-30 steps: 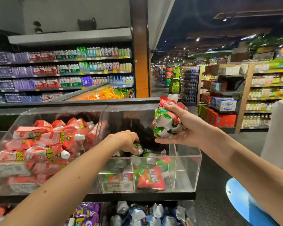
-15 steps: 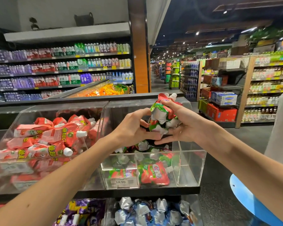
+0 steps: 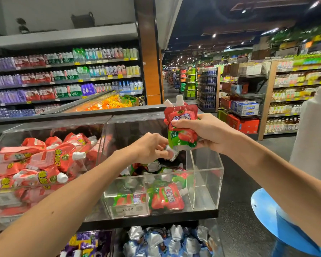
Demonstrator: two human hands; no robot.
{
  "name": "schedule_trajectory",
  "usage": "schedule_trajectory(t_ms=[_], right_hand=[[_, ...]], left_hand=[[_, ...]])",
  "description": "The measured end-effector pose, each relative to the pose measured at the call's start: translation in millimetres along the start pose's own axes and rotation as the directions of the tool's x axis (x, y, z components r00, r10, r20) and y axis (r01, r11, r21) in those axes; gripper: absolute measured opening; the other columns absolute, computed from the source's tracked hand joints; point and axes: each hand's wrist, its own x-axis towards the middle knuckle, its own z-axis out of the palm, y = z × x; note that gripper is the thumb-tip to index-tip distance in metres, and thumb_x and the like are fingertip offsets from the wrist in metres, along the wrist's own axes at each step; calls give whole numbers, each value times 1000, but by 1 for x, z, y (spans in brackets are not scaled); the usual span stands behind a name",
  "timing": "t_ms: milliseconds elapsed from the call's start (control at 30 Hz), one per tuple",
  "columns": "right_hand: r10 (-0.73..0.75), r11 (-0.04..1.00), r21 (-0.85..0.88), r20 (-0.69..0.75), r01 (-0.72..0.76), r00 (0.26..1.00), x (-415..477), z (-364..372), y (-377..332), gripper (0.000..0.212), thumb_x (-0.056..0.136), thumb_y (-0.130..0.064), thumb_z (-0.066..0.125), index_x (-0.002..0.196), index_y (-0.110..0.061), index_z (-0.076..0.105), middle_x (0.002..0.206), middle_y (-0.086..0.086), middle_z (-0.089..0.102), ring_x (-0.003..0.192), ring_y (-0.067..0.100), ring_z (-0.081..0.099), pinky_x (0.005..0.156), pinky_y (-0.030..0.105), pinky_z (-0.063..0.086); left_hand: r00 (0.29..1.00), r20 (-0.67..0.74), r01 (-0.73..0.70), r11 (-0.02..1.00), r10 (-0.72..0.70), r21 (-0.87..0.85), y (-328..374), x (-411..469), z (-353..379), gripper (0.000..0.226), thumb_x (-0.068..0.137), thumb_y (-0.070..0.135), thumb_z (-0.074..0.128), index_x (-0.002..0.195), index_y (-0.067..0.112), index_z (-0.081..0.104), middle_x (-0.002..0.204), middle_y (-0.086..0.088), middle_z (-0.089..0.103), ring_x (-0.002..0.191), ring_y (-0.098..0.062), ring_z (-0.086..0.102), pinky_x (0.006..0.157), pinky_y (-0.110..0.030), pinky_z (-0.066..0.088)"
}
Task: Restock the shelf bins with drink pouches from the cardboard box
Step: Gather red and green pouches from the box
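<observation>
**stockguy:** How far along does this restock look to you? Going left to right: the left bin (image 3: 17, 130) at the left end of the shelf (image 3: 156, 217) is heaped with pink-red pouches (image 3: 50, 156) nearly up to its lid, so I'd call that one done.

**binwatch:** Agreed. Next over, the left hand (image 3: 149, 147) hovers above the right bin (image 3: 208, 182). Its fingers are curled, pinching the silvery bottom of a loose pouch (image 3: 172, 154) that sits just under the bunch of pouches (image 3: 182, 125) held higher up. My guess is it's peeling one off to drop in.

**stockguy:** And that right bin is the one that needs work, yeah? There are green-and-red pouches (image 3: 165, 199) piled behind the price tag (image 3: 128, 209), but the pile only gets partway up the walls.

**binwatch:** Yep, well under half full by my reckoning. Then the right hand (image 3: 209, 132) is up near the bin's back right corner, wrapped tight round that bunch, spouts pointing up, thumb across the front. At least two spouts show, but I can't tell the exact count.

**stockguy:** So what's left is to feed that bunch in, then probably more trips. I can't spot the cardboard box anywhere in view, so no idea how much stock remains.
</observation>
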Motion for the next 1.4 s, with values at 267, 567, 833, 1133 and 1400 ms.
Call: schedule_trajectory(t_ms=[267,567,833,1133,1400], right_hand=[[-12,990,140,7,11,1000,-1,-16,-3,23,81,-26,78,96,-15,65,78,1,77,72,16,75,54,28,58],[-32,987,159,7,31,999,-2,-25,-1,29,81,-28,79,103,-17,64,94,4,76,81,17,75,61,31,60],[17,986,167,1,-17,1000,0,-24,9,38,80,-28,80,110,-14,62,100,7,76,86,20,75,75,38,62],[20,988,154,-18,-17,1000,-3,-23,9,36,79,-25,81,107,-11,63,98,9,76,84,22,75,67,36,62],[24,991,136,-71,-14,997,1,-13,6,39,79,-29,82,109,-12,63,93,7,77,79,19,76,66,35,62]], left_hand=[[962,231,51,927,-145,371,8,58,28,50,95,50,58,130,14,58,129,-6,58,116,-24,52,98,-34,44],[970,236,-24,936,-64,352,16,80,57,33,98,42,58,123,24,68,123,1,67,113,-24,62,93,-29,49],[878,474,-5,988,-70,156,9,78,59,47,93,10,67,138,17,58,146,8,52,132,-18,50,105,-27,42],[968,216,191,934,-128,-302,14,55,17,34,90,-3,66,117,16,60,119,-10,65,109,-26,64,101,-45,51],[925,-359,-95,838,-126,-538,47,-9,-23,29,92,-5,59,114,14,55,109,-11,68,84,-18,73,72,-31,62]])
